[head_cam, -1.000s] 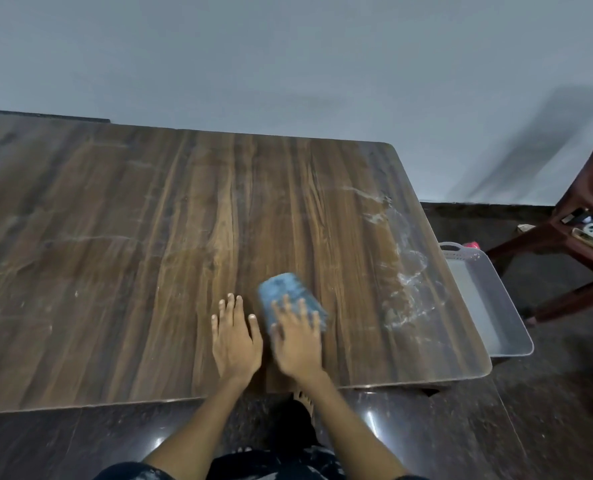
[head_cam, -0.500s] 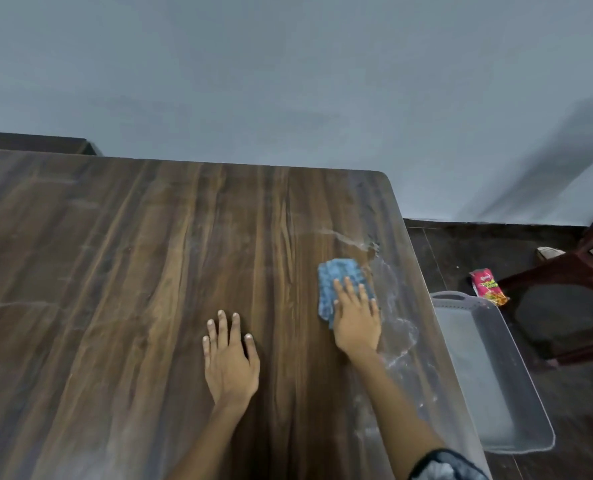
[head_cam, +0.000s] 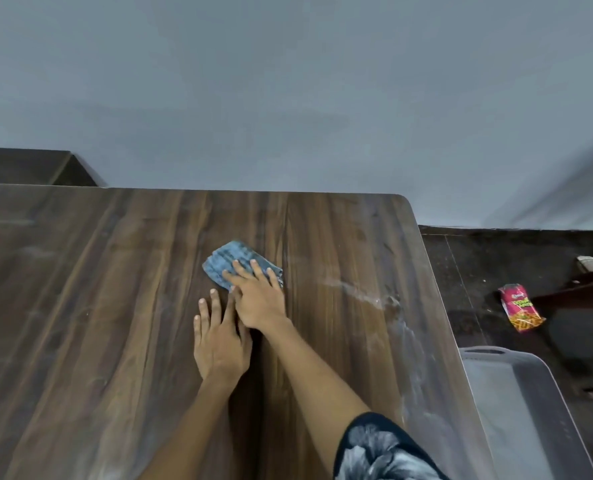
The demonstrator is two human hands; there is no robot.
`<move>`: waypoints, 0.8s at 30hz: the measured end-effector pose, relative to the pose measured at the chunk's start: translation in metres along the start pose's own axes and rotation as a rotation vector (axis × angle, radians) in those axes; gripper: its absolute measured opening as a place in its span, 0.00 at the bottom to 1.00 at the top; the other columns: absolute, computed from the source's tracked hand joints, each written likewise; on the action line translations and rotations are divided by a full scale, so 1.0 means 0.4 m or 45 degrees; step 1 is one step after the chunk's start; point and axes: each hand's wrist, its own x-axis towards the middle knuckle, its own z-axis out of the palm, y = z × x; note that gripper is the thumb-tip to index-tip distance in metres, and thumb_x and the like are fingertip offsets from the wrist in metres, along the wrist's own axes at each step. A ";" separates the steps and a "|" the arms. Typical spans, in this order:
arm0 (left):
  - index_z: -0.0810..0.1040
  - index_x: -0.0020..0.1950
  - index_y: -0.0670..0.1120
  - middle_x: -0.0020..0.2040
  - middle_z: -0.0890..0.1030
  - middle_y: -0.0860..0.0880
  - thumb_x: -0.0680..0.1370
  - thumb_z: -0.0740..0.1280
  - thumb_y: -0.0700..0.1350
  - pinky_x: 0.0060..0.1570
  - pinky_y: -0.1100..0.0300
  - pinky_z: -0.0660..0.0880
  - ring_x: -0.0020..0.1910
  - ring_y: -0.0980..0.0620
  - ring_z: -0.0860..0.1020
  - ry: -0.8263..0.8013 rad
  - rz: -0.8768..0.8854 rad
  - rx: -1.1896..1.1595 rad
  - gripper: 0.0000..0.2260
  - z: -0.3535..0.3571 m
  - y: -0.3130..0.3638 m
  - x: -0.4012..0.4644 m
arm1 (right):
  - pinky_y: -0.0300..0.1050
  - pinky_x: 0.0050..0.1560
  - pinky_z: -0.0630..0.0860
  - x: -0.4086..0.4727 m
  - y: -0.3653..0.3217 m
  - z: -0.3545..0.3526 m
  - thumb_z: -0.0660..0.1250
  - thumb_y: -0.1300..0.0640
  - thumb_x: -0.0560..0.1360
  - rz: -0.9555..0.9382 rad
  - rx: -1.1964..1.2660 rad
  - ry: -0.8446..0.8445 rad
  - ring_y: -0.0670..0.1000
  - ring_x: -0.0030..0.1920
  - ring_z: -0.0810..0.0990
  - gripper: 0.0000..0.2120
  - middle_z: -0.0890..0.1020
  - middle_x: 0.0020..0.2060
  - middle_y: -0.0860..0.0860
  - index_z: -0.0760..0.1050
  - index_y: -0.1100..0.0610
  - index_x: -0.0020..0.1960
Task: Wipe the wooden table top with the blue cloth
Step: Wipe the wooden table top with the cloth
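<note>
The right hand (head_cam: 259, 299) presses flat, fingers spread, on the cloth (head_cam: 234, 263) mid-table toward the far edge; the left hand (head_cam: 219, 341) rests flat beside it. White smears (head_cam: 368, 296) near the right edge look unwiped, so work remains.

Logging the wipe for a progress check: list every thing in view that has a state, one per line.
blue cloth: crumpled, flat on the table, pressed under the right hand.
right hand: fingers spread on the cloth.
left hand: flat on bare wood.
table top: whitish smears near the right edge.
grey tray: on the floor, empty.
snack packet: lying on the floor.
</note>
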 end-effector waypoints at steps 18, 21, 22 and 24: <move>0.50 0.75 0.49 0.76 0.51 0.45 0.80 0.48 0.54 0.73 0.51 0.45 0.75 0.45 0.46 0.147 -0.003 0.015 0.25 0.071 0.115 0.159 | 0.58 0.74 0.40 0.083 0.335 -0.180 0.58 0.51 0.78 1.067 -0.154 0.415 0.59 0.76 0.40 0.36 0.41 0.77 0.53 0.39 0.50 0.78; 0.53 0.75 0.48 0.76 0.52 0.44 0.78 0.47 0.55 0.72 0.52 0.45 0.75 0.45 0.48 0.173 -0.013 0.008 0.27 0.077 0.113 0.158 | 0.57 0.73 0.38 0.174 0.173 -0.114 0.59 0.53 0.78 0.498 -0.276 0.276 0.58 0.76 0.40 0.35 0.42 0.77 0.52 0.42 0.50 0.78; 0.52 0.76 0.47 0.76 0.51 0.44 0.77 0.48 0.55 0.72 0.52 0.44 0.75 0.45 0.47 0.161 -0.004 0.026 0.28 0.079 0.110 0.160 | 0.56 0.73 0.38 0.197 0.122 -0.091 0.59 0.53 0.79 0.303 -0.305 0.199 0.57 0.76 0.40 0.34 0.43 0.77 0.51 0.43 0.49 0.78; 0.46 0.76 0.44 0.76 0.46 0.45 0.78 0.51 0.55 0.73 0.54 0.43 0.75 0.48 0.44 0.135 0.001 0.074 0.30 0.086 0.104 0.162 | 0.55 0.74 0.38 0.227 0.057 -0.061 0.57 0.51 0.80 -0.024 -0.350 0.048 0.55 0.77 0.41 0.30 0.45 0.77 0.48 0.46 0.47 0.77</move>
